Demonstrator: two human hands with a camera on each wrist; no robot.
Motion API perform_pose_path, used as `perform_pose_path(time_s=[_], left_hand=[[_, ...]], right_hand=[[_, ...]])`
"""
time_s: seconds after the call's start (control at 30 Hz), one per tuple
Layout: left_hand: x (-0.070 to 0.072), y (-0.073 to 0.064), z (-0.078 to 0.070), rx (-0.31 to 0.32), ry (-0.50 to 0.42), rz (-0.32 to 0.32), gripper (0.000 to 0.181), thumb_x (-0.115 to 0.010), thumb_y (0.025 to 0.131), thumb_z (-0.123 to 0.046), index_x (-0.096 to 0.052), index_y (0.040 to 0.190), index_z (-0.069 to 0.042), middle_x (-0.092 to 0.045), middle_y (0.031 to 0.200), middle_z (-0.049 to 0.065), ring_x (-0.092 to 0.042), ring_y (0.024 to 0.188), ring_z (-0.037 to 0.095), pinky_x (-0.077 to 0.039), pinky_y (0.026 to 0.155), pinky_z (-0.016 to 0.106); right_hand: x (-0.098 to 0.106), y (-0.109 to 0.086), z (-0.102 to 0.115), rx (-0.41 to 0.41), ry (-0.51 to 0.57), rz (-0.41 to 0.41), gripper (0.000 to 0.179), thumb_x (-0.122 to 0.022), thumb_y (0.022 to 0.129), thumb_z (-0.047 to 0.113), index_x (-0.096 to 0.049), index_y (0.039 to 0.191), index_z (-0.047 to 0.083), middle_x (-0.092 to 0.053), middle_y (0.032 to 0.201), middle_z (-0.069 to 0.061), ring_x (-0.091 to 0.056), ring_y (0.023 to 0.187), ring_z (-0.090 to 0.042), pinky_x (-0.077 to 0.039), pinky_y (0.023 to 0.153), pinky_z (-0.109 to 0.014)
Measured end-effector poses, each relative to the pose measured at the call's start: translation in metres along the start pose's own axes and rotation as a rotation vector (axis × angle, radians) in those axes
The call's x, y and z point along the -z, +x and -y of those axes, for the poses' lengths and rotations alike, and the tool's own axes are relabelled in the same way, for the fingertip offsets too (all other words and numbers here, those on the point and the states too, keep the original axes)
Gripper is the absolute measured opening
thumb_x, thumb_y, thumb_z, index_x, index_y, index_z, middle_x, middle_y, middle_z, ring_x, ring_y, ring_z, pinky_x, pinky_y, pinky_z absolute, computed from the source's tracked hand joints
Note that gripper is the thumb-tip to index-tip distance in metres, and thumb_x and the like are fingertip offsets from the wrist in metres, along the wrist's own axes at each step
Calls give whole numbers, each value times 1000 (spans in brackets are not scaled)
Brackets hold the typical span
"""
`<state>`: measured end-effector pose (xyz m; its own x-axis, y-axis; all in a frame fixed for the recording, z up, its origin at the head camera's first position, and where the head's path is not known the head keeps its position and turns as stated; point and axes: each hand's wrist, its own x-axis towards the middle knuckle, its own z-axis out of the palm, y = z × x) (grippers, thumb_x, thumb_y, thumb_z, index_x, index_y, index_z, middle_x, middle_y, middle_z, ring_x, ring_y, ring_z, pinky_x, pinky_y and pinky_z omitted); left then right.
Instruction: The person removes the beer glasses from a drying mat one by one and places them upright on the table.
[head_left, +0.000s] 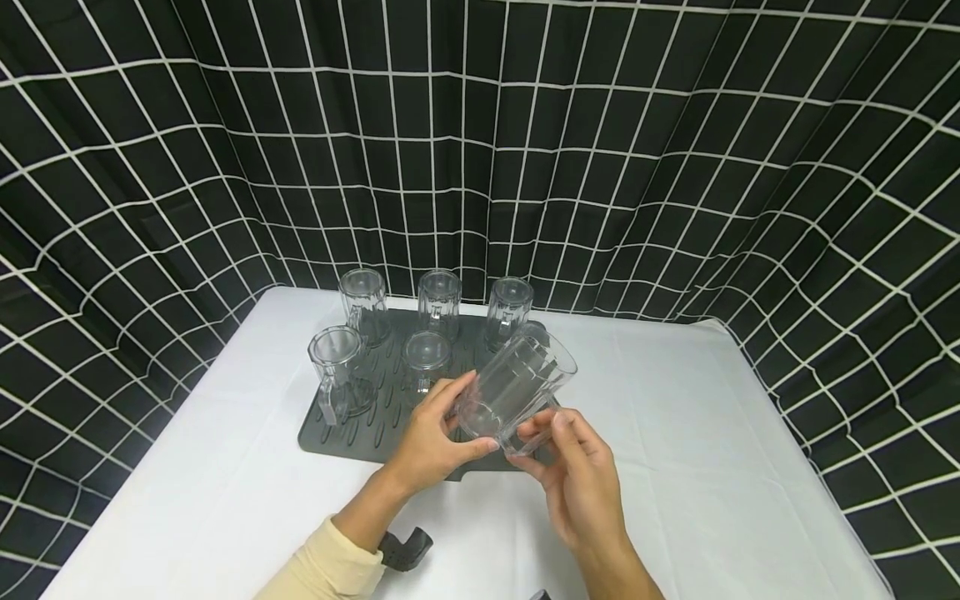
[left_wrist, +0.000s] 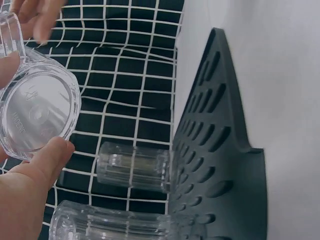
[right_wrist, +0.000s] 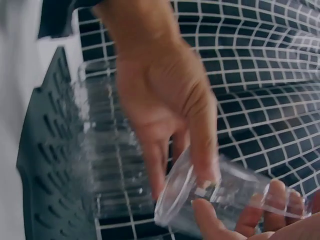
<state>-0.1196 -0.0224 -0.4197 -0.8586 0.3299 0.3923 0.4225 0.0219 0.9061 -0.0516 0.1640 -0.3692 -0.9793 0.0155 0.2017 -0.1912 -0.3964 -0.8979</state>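
Note:
A clear glass mug (head_left: 517, 379) is held tilted above the front right of the drying mat, its mouth facing up and to the right. My left hand (head_left: 435, 437) grips it round the base, with the thumb on the near side. In the left wrist view the round underside of the mug (left_wrist: 40, 112) shows, a fingertip at its edge. My right hand (head_left: 577, 475) holds the handle with bent fingers and thumb. In the right wrist view, the fingers of both hands overlap the mug (right_wrist: 235, 185).
A dark grey ribbed drying mat (head_left: 345, 442) lies on the white-covered table (head_left: 675, 417). Several clear mugs stand on it, among them a front-left mug (head_left: 341, 375) and a back-right mug (head_left: 510, 308). A black curtain with white grid lines (head_left: 480, 167) surrounds the table's back and sides.

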Motion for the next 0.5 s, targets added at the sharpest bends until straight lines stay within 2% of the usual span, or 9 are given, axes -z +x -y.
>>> perform_pose_path(time_s=[0.13,0.23,0.4,0.5], left_hand=[[-4,-1,2,-10,14,5,90,-86,73,-8,-35,147,0,-45,131,13,-46,124,29,-43,100,31],[-6,-2,4,-6,54,3,90,-85,74,-8,-34,147,0,-46,131,12,-47,124,30,-44,100,34],[-8,-3,6,18,124,1,89,-85,75,-13,-35,148,-4,-48,133,7,-48,124,28,-44,100,40],[-9,-3,5,33,137,7,89,-85,75,-14,-35,148,-6,-48,134,5,-47,126,24,-44,100,38]], right_hand=[[-5,-2,2,-29,106,11,23,-46,104,11,-63,90,4,-59,93,-9,-58,92,-19,-52,85,-57],[-8,-3,3,-34,127,8,23,-48,102,9,-64,88,4,-60,92,-8,-58,92,-18,-51,88,-56],[-9,-5,1,4,37,-2,22,-49,101,6,-64,85,3,-60,90,-9,-57,94,-20,-52,89,-53],[-9,-7,-1,42,-24,9,21,-50,100,4,-62,85,-3,-61,89,-10,-60,91,-22,-53,88,-50]])
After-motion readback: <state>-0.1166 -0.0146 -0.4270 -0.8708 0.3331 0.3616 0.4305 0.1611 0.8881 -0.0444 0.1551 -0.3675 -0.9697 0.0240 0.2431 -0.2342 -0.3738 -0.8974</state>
